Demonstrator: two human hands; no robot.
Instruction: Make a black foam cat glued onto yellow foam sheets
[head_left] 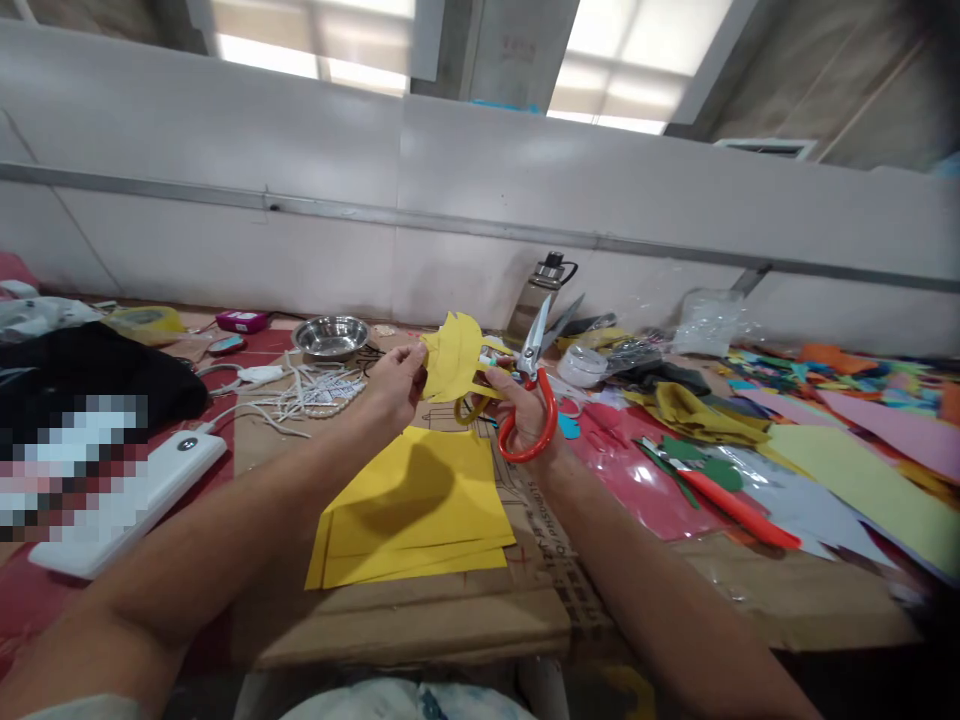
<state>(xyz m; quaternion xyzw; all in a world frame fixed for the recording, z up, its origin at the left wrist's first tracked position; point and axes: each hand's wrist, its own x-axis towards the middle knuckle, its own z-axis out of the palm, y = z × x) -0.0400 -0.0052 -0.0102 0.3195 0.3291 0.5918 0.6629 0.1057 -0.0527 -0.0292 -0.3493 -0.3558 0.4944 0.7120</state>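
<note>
- Cutout (452, 360): yellow, thin, matte, prob. paper; curved outline w/ pointed tips & narrow strips; held up beyond the yellow sheets, between both hands.
- Scissors (529, 355): metal blades, parted, pointing up & away; glossy red loop handles.
- Yellow sheets (427, 500): flat, smooth, overlapping, on brown cardboard (420, 630) w/ printed text.
- L hand (403, 380): arm extended fwd; thumb & fingers pinching cutout's L edge.
- R hand (521, 400): scissors hung on it, handle loop round the hand; thumb & fingers gripping cutout's R side, hiding part of it.
- Bottle (536, 295): dark cap; partly blocked by scissor blades.
- Bowl (331, 338): shiny round metal; white cords (315, 390) nearby.
- R side: orange-handled tool (739, 510), asst. coloured scraps (862, 360).
- L side: black cloth (90, 370), white device (150, 490) w/ cable.
</note>
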